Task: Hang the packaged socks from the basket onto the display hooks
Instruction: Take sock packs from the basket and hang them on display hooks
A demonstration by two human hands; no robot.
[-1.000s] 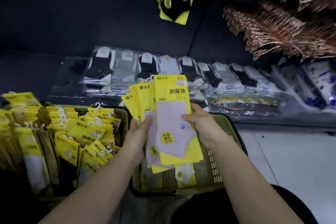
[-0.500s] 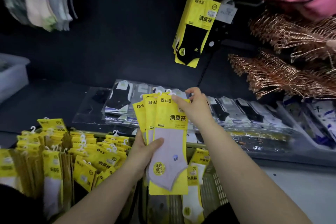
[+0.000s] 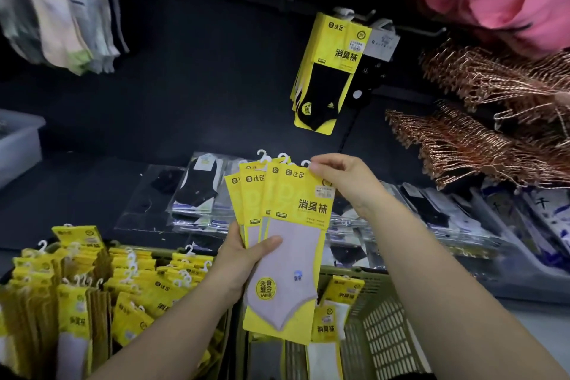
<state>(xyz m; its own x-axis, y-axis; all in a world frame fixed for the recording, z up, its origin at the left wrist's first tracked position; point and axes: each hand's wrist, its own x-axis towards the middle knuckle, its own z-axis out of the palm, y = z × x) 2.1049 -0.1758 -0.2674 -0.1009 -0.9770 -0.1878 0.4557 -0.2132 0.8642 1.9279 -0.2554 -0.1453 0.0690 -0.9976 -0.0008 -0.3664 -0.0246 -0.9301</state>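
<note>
left hand (image 3: 243, 259) grips fanned yellow sock packs (image 3: 283, 244); right hand (image 3: 345, 182) pinches top

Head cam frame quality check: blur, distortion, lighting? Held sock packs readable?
Head view: held sock packs sharp, print legible; hanging socks at top left smeared by blur; wide-angle bending toward the edges; dim overall, dark back panel swallows detail; faint sheen on the clear-bagged socks, no harsh glare.
</note>
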